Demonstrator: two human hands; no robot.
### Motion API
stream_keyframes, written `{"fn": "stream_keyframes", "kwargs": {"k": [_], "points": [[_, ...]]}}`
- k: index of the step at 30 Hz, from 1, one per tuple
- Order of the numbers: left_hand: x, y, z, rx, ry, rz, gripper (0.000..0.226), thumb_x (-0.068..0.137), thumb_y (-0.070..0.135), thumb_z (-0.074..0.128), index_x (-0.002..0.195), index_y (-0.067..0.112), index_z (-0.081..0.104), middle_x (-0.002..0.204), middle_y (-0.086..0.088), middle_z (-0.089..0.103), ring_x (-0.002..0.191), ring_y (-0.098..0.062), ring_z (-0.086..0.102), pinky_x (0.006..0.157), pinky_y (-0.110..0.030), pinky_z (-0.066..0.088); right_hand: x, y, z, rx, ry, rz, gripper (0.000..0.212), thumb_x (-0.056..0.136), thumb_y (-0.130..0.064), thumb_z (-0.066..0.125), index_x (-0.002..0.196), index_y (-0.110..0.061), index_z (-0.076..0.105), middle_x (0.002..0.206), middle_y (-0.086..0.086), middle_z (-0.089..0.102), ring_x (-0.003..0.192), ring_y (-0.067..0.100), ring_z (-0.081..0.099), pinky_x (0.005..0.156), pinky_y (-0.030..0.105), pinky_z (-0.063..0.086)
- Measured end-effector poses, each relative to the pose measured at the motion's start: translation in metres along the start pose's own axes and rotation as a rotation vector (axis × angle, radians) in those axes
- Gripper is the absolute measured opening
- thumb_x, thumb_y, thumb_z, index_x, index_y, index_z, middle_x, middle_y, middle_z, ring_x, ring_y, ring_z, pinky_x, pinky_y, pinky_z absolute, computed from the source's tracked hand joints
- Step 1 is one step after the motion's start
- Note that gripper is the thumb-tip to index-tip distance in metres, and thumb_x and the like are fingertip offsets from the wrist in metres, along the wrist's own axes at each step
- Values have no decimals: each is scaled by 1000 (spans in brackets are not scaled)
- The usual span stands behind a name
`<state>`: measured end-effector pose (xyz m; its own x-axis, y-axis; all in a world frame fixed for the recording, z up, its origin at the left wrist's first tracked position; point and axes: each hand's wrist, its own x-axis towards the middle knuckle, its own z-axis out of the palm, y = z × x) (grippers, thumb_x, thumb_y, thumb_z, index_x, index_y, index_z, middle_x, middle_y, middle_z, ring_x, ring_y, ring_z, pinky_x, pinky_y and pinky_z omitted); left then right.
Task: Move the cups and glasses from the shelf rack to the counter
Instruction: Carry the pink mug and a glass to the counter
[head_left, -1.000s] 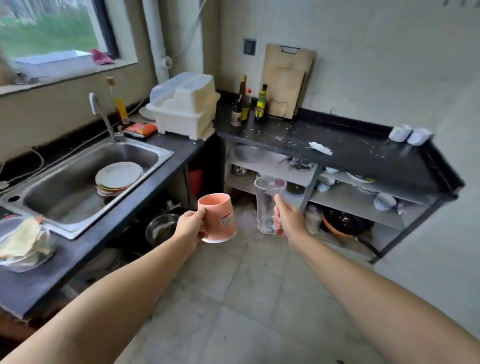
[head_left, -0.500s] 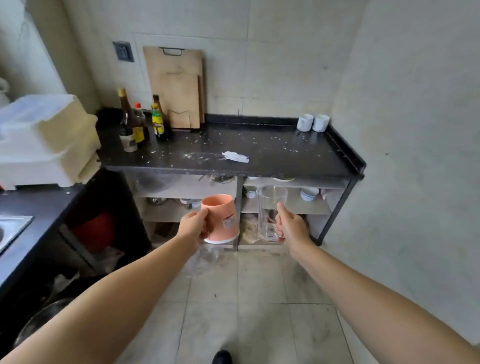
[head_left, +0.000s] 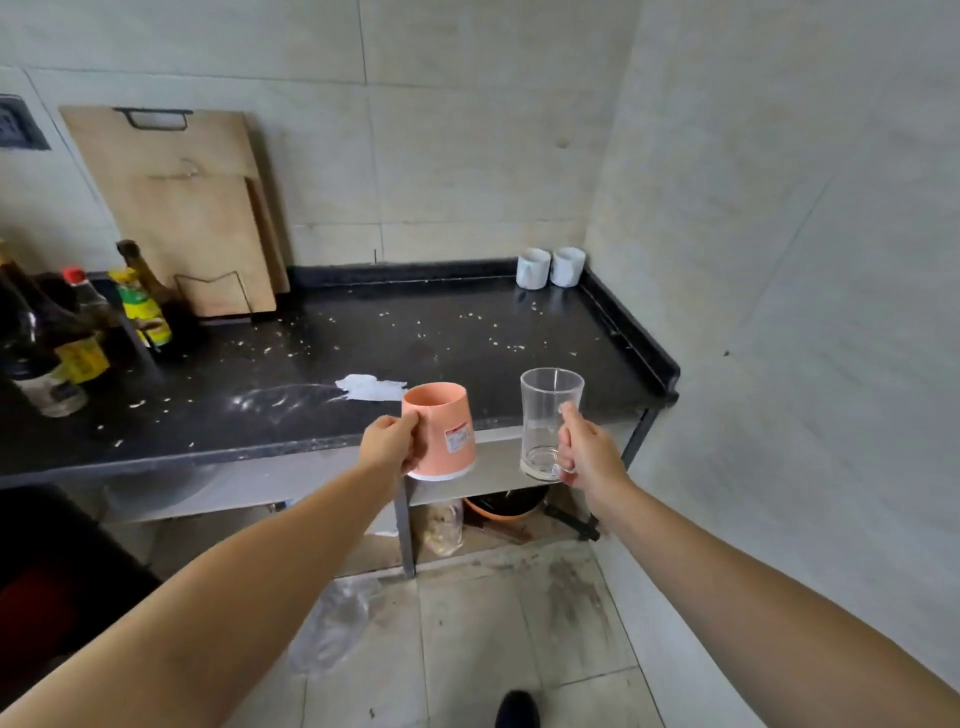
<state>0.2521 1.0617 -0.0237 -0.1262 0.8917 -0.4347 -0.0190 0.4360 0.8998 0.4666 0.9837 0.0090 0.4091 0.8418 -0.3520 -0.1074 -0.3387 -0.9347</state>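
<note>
The left hand (head_left: 387, 441) grips a light, sturdy peach plastic mug (head_left: 440, 434); the right hand (head_left: 587, 449) grips a fragile, slippery clear glass tumbler (head_left: 548, 421) near the black bench (head_left: 467, 332) front edge.

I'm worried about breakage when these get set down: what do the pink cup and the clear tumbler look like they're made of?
The pink cup in the left hand looks like matte plastic: opaque, even colour, white base rim, a sticker on its side. The clear tumbler in the right hand looks like glass, see-through with a thick base, though clear plastic can't be ruled out.
</note>
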Motion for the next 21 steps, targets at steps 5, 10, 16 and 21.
{"fn": "stream_keyframes", "kwargs": {"k": [5, 10, 16, 21], "points": [[77, 31, 56, -17, 2, -6, 17, 94, 25, 49, 89, 10, 56, 70, -5, 50, 61, -15, 46, 68, -30, 46, 95, -32, -2, 0, -29, -19, 47, 94, -42, 48, 55, -20, 36, 42, -6, 29, 44, 13, 27, 49, 26, 28], [135, 64, 102, -60, 61, -32, 18, 94, 25, 49, 83, 12, 56, 65, -3, 49, 58, -14, 45, 60, -26, 48, 179, -65, -3, -66, -59, -11, 46, 92, -44, 49, 55, -20, 38, 42, -7, 31, 45, 12, 29, 49, 25, 29], [214, 80, 135, -34, 80, -66, 20, 90, 22, 50, 71, 15, 52, 65, -3, 48, 60, -15, 44, 57, -28, 45, 284, -81, 20, -92, -84, 56, 45, 91, -46, 50, 54, -21, 40, 41, -9, 36, 42, 9, 34, 48, 24, 33], [291, 105, 155, -21, 63, -63, 23, 90, 26, 51, 69, 15, 48, 64, -1, 45, 59, -14, 44, 55, -28, 42, 363, -90, 53, -113, -104, 65, 49, 92, -46, 47, 51, -21, 40, 43, -6, 37, 48, 12, 38, 57, 28, 41]]}}
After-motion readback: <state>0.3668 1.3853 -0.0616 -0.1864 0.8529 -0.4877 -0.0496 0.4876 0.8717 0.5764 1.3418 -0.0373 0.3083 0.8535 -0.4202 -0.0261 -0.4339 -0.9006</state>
